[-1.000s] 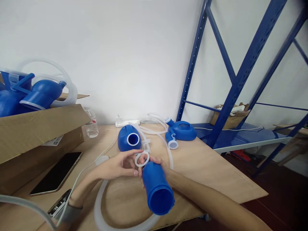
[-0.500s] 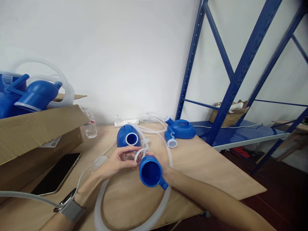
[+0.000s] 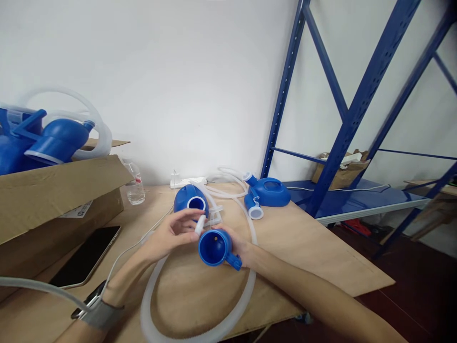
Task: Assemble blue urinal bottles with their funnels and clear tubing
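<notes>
My right hand grips a blue plastic cup-shaped funnel above the wooden table, its open mouth turned toward me. My left hand pinches a thin white ring at the funnel's upper left rim. A white corrugated hose loops on the table below both hands. Just behind the hands lies a blue bottle with a round white-rimmed opening. Another blue bottle with a hose fitted lies further back right.
A cardboard box holding more blue bottles and hoses stands at the left. A dark tablet lies beside it, with a water bottle and a power strip by the wall. Blue metal shelving rises at the right.
The funnel swung from pointing down toward me to facing me mouth-on, and moved slightly left. The white ring turned from face-on to edge-on at the rim.
</notes>
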`<state>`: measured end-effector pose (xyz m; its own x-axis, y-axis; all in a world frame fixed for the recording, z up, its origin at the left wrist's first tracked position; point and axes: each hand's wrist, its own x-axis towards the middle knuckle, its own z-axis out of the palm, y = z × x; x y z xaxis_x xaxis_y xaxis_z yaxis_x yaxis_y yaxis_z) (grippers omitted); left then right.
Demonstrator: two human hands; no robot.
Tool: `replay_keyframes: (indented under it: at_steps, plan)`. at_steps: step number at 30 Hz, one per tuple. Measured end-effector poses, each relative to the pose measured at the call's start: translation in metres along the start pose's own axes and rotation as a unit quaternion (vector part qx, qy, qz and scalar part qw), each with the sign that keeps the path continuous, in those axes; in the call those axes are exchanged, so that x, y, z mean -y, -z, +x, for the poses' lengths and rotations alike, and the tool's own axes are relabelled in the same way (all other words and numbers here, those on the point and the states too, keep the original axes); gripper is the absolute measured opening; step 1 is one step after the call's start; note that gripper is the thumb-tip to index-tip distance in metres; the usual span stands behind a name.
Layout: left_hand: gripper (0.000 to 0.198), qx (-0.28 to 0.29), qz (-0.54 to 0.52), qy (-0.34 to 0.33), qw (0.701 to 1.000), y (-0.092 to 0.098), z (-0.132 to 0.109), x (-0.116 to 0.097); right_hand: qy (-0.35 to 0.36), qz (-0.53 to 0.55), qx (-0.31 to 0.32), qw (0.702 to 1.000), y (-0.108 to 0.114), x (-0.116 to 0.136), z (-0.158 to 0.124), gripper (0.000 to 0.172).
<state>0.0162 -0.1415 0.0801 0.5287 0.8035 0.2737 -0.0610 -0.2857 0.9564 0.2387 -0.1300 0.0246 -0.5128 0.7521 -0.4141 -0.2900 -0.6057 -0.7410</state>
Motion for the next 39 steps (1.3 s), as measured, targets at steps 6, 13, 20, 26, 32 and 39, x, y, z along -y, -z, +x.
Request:
replay_keyframes:
  at_steps: [6,13,20,26,32,39]
  plan:
    - [0.049,-0.061,0.246,-0.114,0.961,-0.001,-0.006,-0.012,0.075,0.081,-0.099,0.989,-0.003,0.008,-0.003,0.034]
    - [0.050,-0.080,0.345,-0.133,0.926,-0.007,0.000,0.011,0.178,0.059,-0.192,0.963,0.001,0.007,-0.002,0.036]
    - [0.055,-0.080,0.288,-0.082,0.951,-0.007,0.000,0.012,0.276,0.002,-0.239,0.931,-0.006,0.008,-0.012,0.040]
    - [0.052,-0.070,0.287,-0.123,0.947,-0.010,0.005,0.011,0.327,-0.017,-0.258,0.909,-0.007,0.008,-0.018,0.035]
    - [0.055,-0.082,0.311,-0.132,0.938,-0.014,0.005,0.019,0.312,-0.031,-0.227,0.922,0.004,0.017,-0.011,0.033]
    - [0.037,-0.189,0.376,-0.136,0.897,0.013,-0.003,-0.005,0.230,0.025,-0.149,0.961,0.014,0.029,0.002,0.039]
